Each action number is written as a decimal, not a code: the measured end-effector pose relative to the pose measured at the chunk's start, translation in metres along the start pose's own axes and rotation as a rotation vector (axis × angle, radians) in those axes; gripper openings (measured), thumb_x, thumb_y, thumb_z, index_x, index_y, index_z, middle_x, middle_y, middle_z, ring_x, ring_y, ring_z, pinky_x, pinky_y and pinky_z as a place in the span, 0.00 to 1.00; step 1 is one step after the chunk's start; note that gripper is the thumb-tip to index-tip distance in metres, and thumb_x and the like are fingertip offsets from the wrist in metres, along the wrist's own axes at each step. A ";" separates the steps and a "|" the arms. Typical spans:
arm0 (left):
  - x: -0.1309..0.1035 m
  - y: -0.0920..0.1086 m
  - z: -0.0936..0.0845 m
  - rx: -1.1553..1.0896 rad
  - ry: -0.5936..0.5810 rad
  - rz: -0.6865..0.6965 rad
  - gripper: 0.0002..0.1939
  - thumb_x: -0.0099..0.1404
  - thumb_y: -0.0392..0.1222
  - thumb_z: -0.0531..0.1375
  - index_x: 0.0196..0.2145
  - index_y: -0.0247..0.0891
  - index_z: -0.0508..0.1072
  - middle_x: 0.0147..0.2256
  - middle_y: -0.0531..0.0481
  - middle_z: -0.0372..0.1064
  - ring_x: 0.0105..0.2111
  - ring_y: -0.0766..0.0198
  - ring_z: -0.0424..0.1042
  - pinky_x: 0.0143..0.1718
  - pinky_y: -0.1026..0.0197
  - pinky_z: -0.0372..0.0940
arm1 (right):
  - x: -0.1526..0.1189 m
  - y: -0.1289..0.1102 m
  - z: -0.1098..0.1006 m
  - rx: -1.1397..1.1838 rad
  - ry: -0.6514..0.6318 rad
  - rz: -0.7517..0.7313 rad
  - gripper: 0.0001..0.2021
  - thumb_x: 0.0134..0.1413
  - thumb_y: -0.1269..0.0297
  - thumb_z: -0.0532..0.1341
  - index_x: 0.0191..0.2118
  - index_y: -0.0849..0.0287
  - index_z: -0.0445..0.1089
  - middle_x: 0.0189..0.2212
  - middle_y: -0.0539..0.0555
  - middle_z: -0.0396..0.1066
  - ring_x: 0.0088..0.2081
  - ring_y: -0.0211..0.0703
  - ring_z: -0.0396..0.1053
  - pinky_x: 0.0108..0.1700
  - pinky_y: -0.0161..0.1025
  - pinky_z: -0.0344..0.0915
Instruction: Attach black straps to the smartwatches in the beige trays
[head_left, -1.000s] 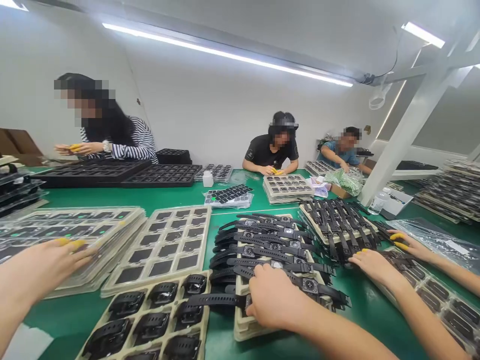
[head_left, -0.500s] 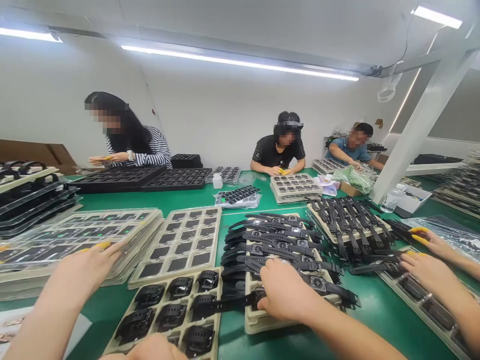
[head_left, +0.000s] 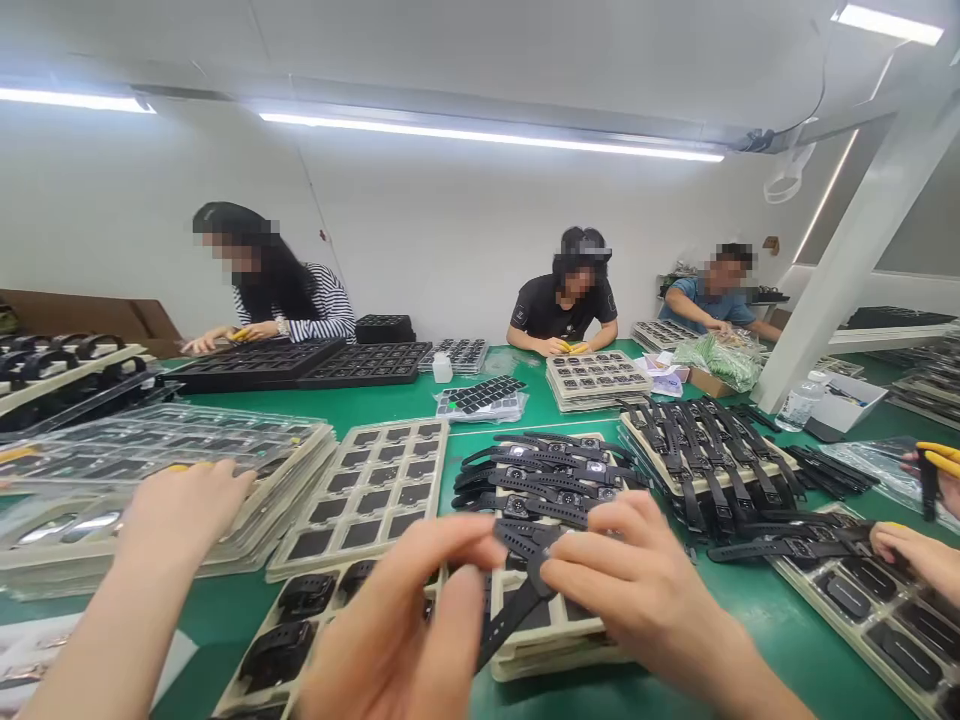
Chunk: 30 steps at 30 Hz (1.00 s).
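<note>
My right hand (head_left: 637,565) pinches a black smartwatch (head_left: 537,575) above the middle cream tray (head_left: 517,660); one strap end slants down to the left. My left hand (head_left: 405,620) comes in from the left, thumb and forefinger apart. Its blurred forefinger tip reaches the watch strap; I cannot tell whether it touches. On the middle tray, several black smartwatches (head_left: 517,505) lie in rows with their straps stretched across. Left of it, partly behind my left hand, a tray of smartwatches with looped straps (head_left: 279,655) sits at the front.
A co-worker's hand (head_left: 180,510) rests over stacked clear-covered trays (head_left: 300,480) at left. Another co-worker's hand (head_left: 919,560) is by a tray (head_left: 847,595) at right. A tray of dark square parts (head_left: 390,470) and a watch-laden tray (head_left: 705,450) lie beyond. Three people sit across.
My right hand has lifted a smartwatch off the middle tray. My left hand has risen from the lower edge toward it. The co-worker at left has shifted a clear cover.
</note>
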<state>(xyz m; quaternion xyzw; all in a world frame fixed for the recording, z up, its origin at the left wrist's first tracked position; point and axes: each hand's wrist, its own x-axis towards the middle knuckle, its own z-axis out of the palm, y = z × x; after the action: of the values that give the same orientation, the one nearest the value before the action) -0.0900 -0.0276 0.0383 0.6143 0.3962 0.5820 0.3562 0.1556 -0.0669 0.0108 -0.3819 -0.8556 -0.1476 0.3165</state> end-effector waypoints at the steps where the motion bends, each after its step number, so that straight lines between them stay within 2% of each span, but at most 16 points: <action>1: -0.009 0.003 0.022 0.058 -0.001 0.013 0.11 0.60 0.50 0.67 0.42 0.54 0.83 0.40 0.49 0.80 0.41 0.45 0.77 0.46 0.48 0.74 | -0.005 0.005 -0.007 -0.029 0.130 -0.022 0.11 0.70 0.74 0.56 0.43 0.53 0.74 0.40 0.48 0.81 0.37 0.45 0.64 0.47 0.46 0.56; 3: -0.014 0.005 0.055 0.156 -0.091 0.008 0.14 0.63 0.52 0.66 0.45 0.50 0.83 0.43 0.46 0.80 0.44 0.45 0.77 0.48 0.51 0.71 | -0.015 0.017 -0.014 -0.093 0.314 -0.019 0.13 0.70 0.74 0.57 0.48 0.49 0.76 0.42 0.47 0.82 0.36 0.46 0.63 0.47 0.48 0.58; 5: -0.006 0.004 0.074 0.196 -0.202 -0.018 0.15 0.63 0.52 0.66 0.45 0.48 0.83 0.44 0.44 0.80 0.46 0.46 0.75 0.50 0.54 0.68 | -0.025 0.031 -0.014 -0.126 0.404 0.005 0.16 0.67 0.75 0.59 0.50 0.45 0.77 0.42 0.47 0.82 0.35 0.47 0.64 0.46 0.48 0.61; 7: 0.004 0.002 0.085 0.177 -0.344 -0.034 0.15 0.67 0.53 0.63 0.46 0.46 0.83 0.43 0.44 0.80 0.46 0.48 0.75 0.50 0.56 0.67 | -0.033 0.044 -0.012 -0.109 0.440 -0.002 0.18 0.66 0.76 0.60 0.52 0.44 0.77 0.44 0.48 0.82 0.35 0.46 0.67 0.42 0.47 0.65; 9: 0.011 -0.001 0.092 0.099 -0.466 -0.040 0.18 0.71 0.55 0.57 0.45 0.44 0.82 0.38 0.46 0.79 0.40 0.52 0.74 0.44 0.58 0.67 | -0.036 0.053 -0.011 -0.044 0.455 -0.030 0.19 0.65 0.76 0.61 0.54 0.46 0.76 0.47 0.50 0.81 0.37 0.46 0.71 0.40 0.45 0.69; 11: 0.014 -0.006 0.101 -0.001 -0.513 -0.052 0.21 0.72 0.57 0.55 0.39 0.42 0.81 0.32 0.48 0.75 0.34 0.57 0.71 0.37 0.60 0.65 | -0.035 0.055 -0.012 0.038 0.444 -0.051 0.19 0.66 0.77 0.60 0.55 0.48 0.76 0.46 0.52 0.81 0.40 0.46 0.74 0.41 0.44 0.73; 15: 0.012 -0.016 0.124 -0.198 -0.446 -0.133 0.22 0.65 0.59 0.64 0.27 0.37 0.76 0.27 0.51 0.68 0.30 0.63 0.65 0.32 0.64 0.62 | -0.024 0.054 -0.011 0.143 0.433 -0.077 0.16 0.67 0.78 0.57 0.52 0.54 0.77 0.43 0.55 0.81 0.44 0.46 0.76 0.47 0.43 0.76; 19: 0.014 -0.019 0.136 -0.456 -0.365 -0.317 0.20 0.61 0.58 0.68 0.33 0.36 0.78 0.29 0.49 0.72 0.26 0.65 0.68 0.27 0.66 0.64 | -0.018 0.052 -0.008 0.218 0.559 0.028 0.20 0.62 0.83 0.57 0.51 0.56 0.76 0.48 0.59 0.77 0.50 0.47 0.74 0.53 0.45 0.74; 21: 0.018 -0.018 0.135 -0.543 -0.237 -0.333 0.20 0.59 0.57 0.70 0.36 0.36 0.78 0.29 0.49 0.74 0.25 0.66 0.70 0.27 0.66 0.67 | -0.017 0.048 -0.011 0.274 0.635 0.142 0.19 0.61 0.82 0.58 0.50 0.54 0.77 0.47 0.59 0.76 0.49 0.47 0.74 0.51 0.45 0.74; 22: 0.021 -0.017 0.133 -0.582 -0.154 -0.318 0.20 0.58 0.55 0.72 0.36 0.36 0.78 0.30 0.49 0.75 0.26 0.66 0.72 0.29 0.66 0.69 | -0.017 0.045 -0.013 0.341 0.627 0.212 0.17 0.61 0.81 0.59 0.48 0.54 0.77 0.44 0.58 0.77 0.46 0.47 0.75 0.49 0.43 0.74; 23: 0.023 -0.017 0.131 -0.625 -0.070 -0.297 0.19 0.56 0.54 0.73 0.36 0.36 0.78 0.31 0.50 0.76 0.27 0.66 0.73 0.31 0.66 0.70 | -0.016 0.042 -0.015 0.445 0.564 0.294 0.15 0.61 0.79 0.60 0.45 0.54 0.78 0.40 0.56 0.77 0.42 0.45 0.76 0.45 0.41 0.74; 24: 0.025 -0.017 0.130 -0.670 0.004 -0.277 0.19 0.56 0.53 0.74 0.36 0.37 0.77 0.33 0.50 0.77 0.29 0.66 0.75 0.33 0.66 0.72 | -0.016 0.039 -0.016 0.580 0.437 0.381 0.12 0.61 0.76 0.61 0.42 0.53 0.78 0.36 0.54 0.77 0.37 0.43 0.76 0.40 0.38 0.74; 27: 0.029 -0.016 0.128 -0.789 0.133 -0.251 0.16 0.56 0.48 0.74 0.35 0.38 0.76 0.37 0.49 0.78 0.34 0.64 0.77 0.36 0.64 0.74 | -0.011 0.033 -0.007 1.049 -0.155 0.613 0.07 0.63 0.65 0.62 0.41 0.53 0.79 0.30 0.49 0.76 0.24 0.36 0.70 0.25 0.30 0.68; 28: 0.028 -0.017 0.129 -0.814 0.134 -0.258 0.14 0.57 0.47 0.73 0.36 0.38 0.76 0.37 0.49 0.78 0.34 0.63 0.78 0.36 0.63 0.74 | -0.008 0.034 0.000 1.188 -0.258 0.686 0.09 0.64 0.60 0.61 0.41 0.54 0.78 0.31 0.49 0.76 0.21 0.33 0.66 0.22 0.29 0.65; 29: 0.027 -0.017 0.131 -0.834 0.115 -0.270 0.13 0.58 0.46 0.73 0.37 0.38 0.76 0.37 0.49 0.77 0.34 0.63 0.78 0.35 0.63 0.74 | -0.005 0.035 0.008 1.326 -0.275 0.762 0.13 0.64 0.53 0.61 0.42 0.56 0.77 0.32 0.50 0.75 0.19 0.31 0.63 0.20 0.28 0.62; 30: 0.026 -0.017 0.133 -0.852 0.085 -0.284 0.12 0.59 0.45 0.72 0.37 0.38 0.77 0.37 0.49 0.77 0.34 0.63 0.77 0.34 0.63 0.73 | -0.002 0.038 0.017 1.458 -0.195 0.846 0.18 0.63 0.47 0.60 0.42 0.58 0.76 0.33 0.50 0.74 0.19 0.30 0.61 0.18 0.27 0.59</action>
<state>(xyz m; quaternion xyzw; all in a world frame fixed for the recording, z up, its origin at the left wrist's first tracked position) 0.0421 0.0056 0.0253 0.3283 0.2159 0.6631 0.6371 0.1773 -0.0346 -0.0024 -0.3813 -0.5455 0.6052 0.4368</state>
